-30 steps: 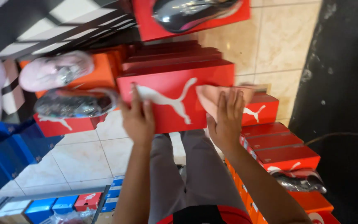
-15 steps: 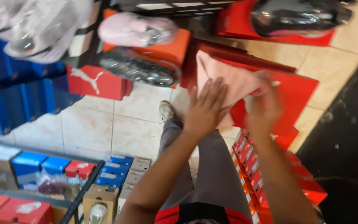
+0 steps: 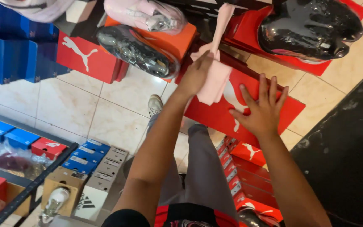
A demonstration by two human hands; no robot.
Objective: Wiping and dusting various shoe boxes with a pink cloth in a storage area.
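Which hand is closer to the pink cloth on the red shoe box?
Left. The left hand lies on the pink cloth, touching it. The right hand rests flat on the red shoe box, beside the cloth and apart from it.

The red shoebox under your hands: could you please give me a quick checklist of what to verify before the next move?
1. Right hand flat on the red shoebox, fingers spread: ok.
2. Left hand on the pink cloth: ok; whether its grip is closed, cannot tell.
3. Cloth clear of the box: not ok, it lies across the lid.
4. Black wrapped shoe resting on its own red box behind: ok.
5. Dark wrapped shoe on the orange box: ok, though it overhangs the edge.
6. Red boxes stacked below: ok.
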